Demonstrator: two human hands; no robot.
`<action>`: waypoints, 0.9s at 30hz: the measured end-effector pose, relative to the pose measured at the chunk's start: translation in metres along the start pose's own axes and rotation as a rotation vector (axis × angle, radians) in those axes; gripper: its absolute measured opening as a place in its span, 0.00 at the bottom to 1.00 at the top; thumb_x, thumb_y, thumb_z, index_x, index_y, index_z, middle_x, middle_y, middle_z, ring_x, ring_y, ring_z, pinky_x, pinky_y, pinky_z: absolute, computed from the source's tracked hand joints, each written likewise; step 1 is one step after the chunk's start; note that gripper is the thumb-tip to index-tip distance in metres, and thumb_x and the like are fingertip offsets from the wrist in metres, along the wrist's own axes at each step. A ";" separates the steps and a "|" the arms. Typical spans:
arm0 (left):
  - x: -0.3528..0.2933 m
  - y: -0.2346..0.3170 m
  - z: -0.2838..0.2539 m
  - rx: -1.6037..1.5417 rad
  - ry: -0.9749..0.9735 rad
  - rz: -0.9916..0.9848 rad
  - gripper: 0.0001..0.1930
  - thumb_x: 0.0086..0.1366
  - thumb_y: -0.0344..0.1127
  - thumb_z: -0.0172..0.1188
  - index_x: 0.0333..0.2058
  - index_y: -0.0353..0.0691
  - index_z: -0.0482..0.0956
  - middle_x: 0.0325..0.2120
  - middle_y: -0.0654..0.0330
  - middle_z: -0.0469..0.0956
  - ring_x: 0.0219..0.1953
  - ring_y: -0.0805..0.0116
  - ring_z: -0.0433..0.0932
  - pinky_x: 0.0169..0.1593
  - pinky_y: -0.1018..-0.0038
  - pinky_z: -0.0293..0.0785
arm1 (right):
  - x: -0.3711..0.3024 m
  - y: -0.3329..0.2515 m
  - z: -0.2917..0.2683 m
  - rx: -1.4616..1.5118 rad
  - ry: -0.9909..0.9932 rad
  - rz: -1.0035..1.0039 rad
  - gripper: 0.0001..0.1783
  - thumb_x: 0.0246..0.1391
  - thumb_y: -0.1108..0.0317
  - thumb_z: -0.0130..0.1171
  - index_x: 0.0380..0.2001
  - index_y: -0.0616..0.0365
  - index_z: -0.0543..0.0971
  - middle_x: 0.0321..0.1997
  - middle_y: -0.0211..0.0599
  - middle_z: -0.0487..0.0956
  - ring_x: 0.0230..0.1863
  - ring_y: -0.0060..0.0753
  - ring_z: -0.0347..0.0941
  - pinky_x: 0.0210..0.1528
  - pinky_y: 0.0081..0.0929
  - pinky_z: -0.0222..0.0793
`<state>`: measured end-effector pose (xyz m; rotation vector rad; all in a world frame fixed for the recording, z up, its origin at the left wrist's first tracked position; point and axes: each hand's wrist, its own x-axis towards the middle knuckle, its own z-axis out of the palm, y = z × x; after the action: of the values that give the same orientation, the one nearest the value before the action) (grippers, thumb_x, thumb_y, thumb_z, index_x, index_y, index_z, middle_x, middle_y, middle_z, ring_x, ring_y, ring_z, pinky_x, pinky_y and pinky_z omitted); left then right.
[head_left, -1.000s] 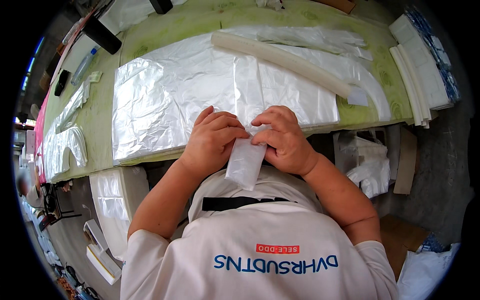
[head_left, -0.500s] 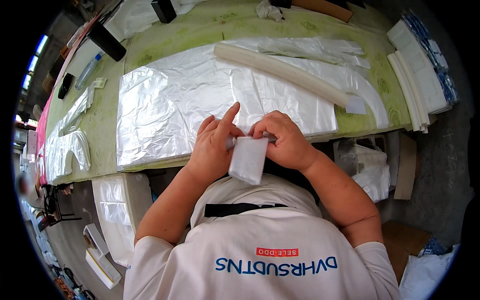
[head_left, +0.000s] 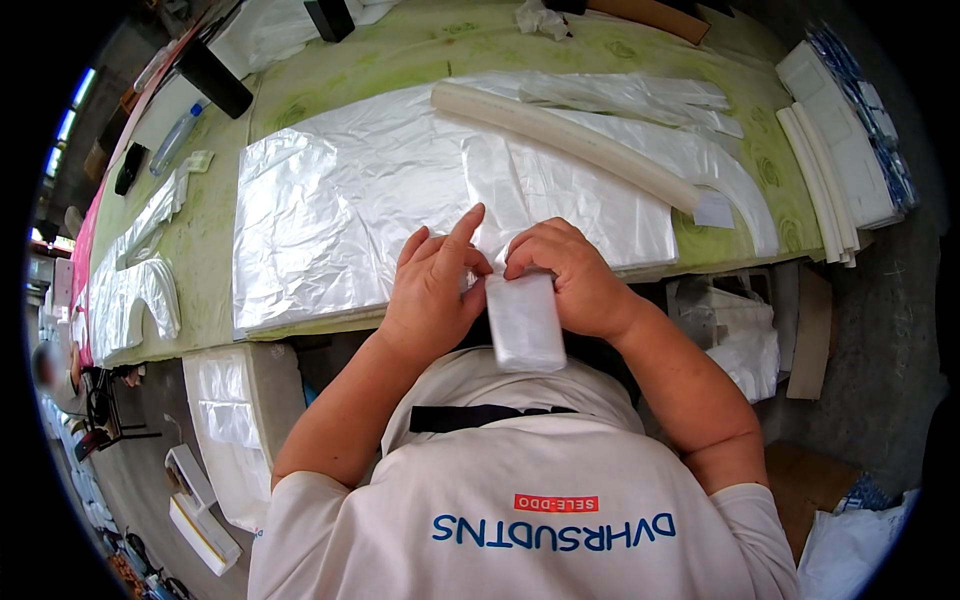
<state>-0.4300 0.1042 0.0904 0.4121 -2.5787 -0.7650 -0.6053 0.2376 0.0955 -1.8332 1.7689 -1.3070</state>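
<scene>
A small flat packet [head_left: 527, 330] of folded, whitish see-through plastic hangs in front of my body, just off the table's near edge. My right hand [head_left: 578, 278] pinches its upper edge with thumb and curled fingers. At the packet's upper left corner my left hand [head_left: 432, 290] closes its thumb and curled fingers on the plastic, with the index finger raised. Behind both hands, a stack of shiny clear plastic sheets [head_left: 340, 220] lies flat on the table. Across these sheets rests a long cream tube [head_left: 565, 143], set at a slant.
The table has a green patterned cover [head_left: 385, 68]. At its left lie a cut plastic piece [head_left: 145, 295], a bottle [head_left: 177, 140] and a black cylinder [head_left: 214, 80]. White rolled strips [head_left: 815, 180] lie at the right edge. A pale box [head_left: 240, 425] stands below left.
The packet has swung from a leftward tilt to nearly upright and shifted slightly right, showing its broad face. Both hands stay close to where they were.
</scene>
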 end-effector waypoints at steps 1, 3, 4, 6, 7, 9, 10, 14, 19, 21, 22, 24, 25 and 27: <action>0.001 -0.001 0.000 -0.008 -0.003 -0.013 0.44 0.53 0.28 0.68 0.69 0.41 0.59 0.34 0.68 0.82 0.46 0.63 0.80 0.66 0.48 0.61 | 0.001 -0.001 -0.001 0.013 0.008 0.016 0.07 0.45 0.70 0.68 0.29 0.50 0.80 0.37 0.30 0.81 0.44 0.41 0.74 0.51 0.36 0.68; 0.001 -0.001 0.000 -0.024 -0.008 -0.039 0.45 0.53 0.27 0.68 0.70 0.41 0.59 0.34 0.68 0.82 0.46 0.63 0.80 0.66 0.48 0.61 | 0.002 -0.002 -0.003 0.040 0.025 0.046 0.07 0.45 0.71 0.67 0.29 0.51 0.80 0.37 0.31 0.81 0.44 0.41 0.74 0.52 0.36 0.68; 0.002 -0.001 -0.001 -0.034 -0.016 -0.047 0.44 0.54 0.27 0.67 0.70 0.43 0.59 0.34 0.69 0.82 0.45 0.64 0.79 0.67 0.48 0.61 | 0.003 -0.001 -0.006 0.039 0.007 0.053 0.06 0.46 0.72 0.67 0.29 0.52 0.80 0.37 0.32 0.81 0.44 0.42 0.74 0.51 0.36 0.69; 0.003 0.000 -0.003 -0.054 -0.030 -0.063 0.42 0.56 0.26 0.65 0.70 0.46 0.59 0.35 0.70 0.82 0.45 0.66 0.79 0.68 0.49 0.60 | 0.006 0.003 -0.010 0.037 -0.031 0.067 0.06 0.46 0.73 0.66 0.30 0.54 0.80 0.36 0.35 0.82 0.43 0.43 0.75 0.50 0.36 0.71; 0.004 0.000 -0.004 -0.067 -0.038 -0.077 0.42 0.56 0.27 0.65 0.70 0.45 0.59 0.34 0.69 0.81 0.45 0.65 0.79 0.67 0.50 0.60 | 0.008 0.002 -0.011 0.058 -0.027 0.142 0.06 0.46 0.74 0.65 0.31 0.55 0.80 0.35 0.36 0.82 0.42 0.43 0.75 0.48 0.36 0.71; 0.006 -0.001 -0.006 -0.092 -0.052 -0.105 0.43 0.56 0.27 0.66 0.70 0.42 0.58 0.33 0.67 0.81 0.45 0.63 0.79 0.66 0.53 0.62 | 0.011 0.001 -0.011 0.102 -0.019 0.292 0.07 0.47 0.75 0.64 0.32 0.57 0.81 0.34 0.39 0.82 0.39 0.43 0.76 0.46 0.35 0.73; 0.008 0.000 -0.007 -0.125 -0.021 -0.120 0.42 0.55 0.27 0.67 0.69 0.40 0.59 0.34 0.65 0.80 0.45 0.62 0.78 0.65 0.54 0.64 | 0.015 0.005 -0.012 0.130 -0.049 0.339 0.08 0.49 0.71 0.63 0.34 0.60 0.81 0.32 0.42 0.82 0.35 0.41 0.78 0.41 0.34 0.74; 0.008 0.001 -0.005 -0.163 0.164 -0.121 0.37 0.54 0.28 0.68 0.63 0.35 0.63 0.39 0.58 0.78 0.47 0.56 0.77 0.59 0.59 0.69 | 0.038 0.001 -0.016 0.203 -0.106 0.753 0.17 0.53 0.60 0.61 0.38 0.63 0.82 0.28 0.40 0.81 0.28 0.35 0.76 0.35 0.34 0.73; 0.006 -0.011 -0.005 -0.088 0.128 -0.016 0.25 0.57 0.26 0.64 0.54 0.35 0.70 0.50 0.50 0.78 0.53 0.51 0.74 0.57 0.59 0.71 | 0.052 0.010 -0.018 0.197 -0.216 0.831 0.16 0.54 0.62 0.65 0.41 0.62 0.83 0.31 0.30 0.81 0.30 0.22 0.72 0.34 0.27 0.70; 0.015 -0.018 -0.012 -0.001 0.054 0.056 0.19 0.59 0.26 0.60 0.51 0.37 0.74 0.53 0.54 0.77 0.56 0.50 0.73 0.60 0.57 0.68 | 0.050 0.008 -0.021 0.212 -0.216 0.788 0.15 0.54 0.63 0.66 0.42 0.61 0.83 0.32 0.31 0.82 0.31 0.22 0.74 0.36 0.26 0.71; 0.020 -0.021 -0.015 0.050 0.039 0.129 0.19 0.60 0.26 0.60 0.51 0.38 0.75 0.54 0.55 0.77 0.57 0.51 0.73 0.61 0.57 0.67 | 0.044 0.003 -0.023 0.208 -0.211 0.757 0.15 0.55 0.64 0.66 0.42 0.61 0.83 0.33 0.31 0.82 0.33 0.22 0.74 0.37 0.26 0.72; 0.032 -0.025 -0.017 0.116 0.007 0.183 0.17 0.61 0.29 0.60 0.50 0.43 0.79 0.56 0.61 0.78 0.58 0.53 0.72 0.63 0.55 0.64 | 0.032 0.002 -0.025 0.296 -0.200 0.698 0.14 0.55 0.67 0.66 0.43 0.61 0.82 0.34 0.32 0.83 0.36 0.22 0.76 0.41 0.25 0.73; 0.038 -0.028 -0.018 0.130 -0.028 0.200 0.18 0.60 0.28 0.60 0.50 0.42 0.79 0.56 0.60 0.77 0.59 0.52 0.72 0.63 0.56 0.65 | 0.024 0.006 -0.023 0.391 -0.190 0.674 0.13 0.56 0.68 0.66 0.44 0.61 0.82 0.36 0.32 0.83 0.37 0.23 0.77 0.43 0.25 0.73; 0.053 -0.037 -0.020 0.165 -0.097 0.230 0.19 0.59 0.26 0.61 0.51 0.40 0.79 0.56 0.58 0.77 0.59 0.50 0.71 0.63 0.56 0.65 | 0.021 0.008 -0.023 0.402 -0.231 0.621 0.13 0.57 0.70 0.66 0.45 0.61 0.82 0.38 0.33 0.84 0.40 0.24 0.77 0.47 0.25 0.73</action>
<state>-0.4610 0.0447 0.1009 0.1243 -2.7285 -0.5060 -0.6303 0.2257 0.1109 -1.0482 1.6115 -1.0468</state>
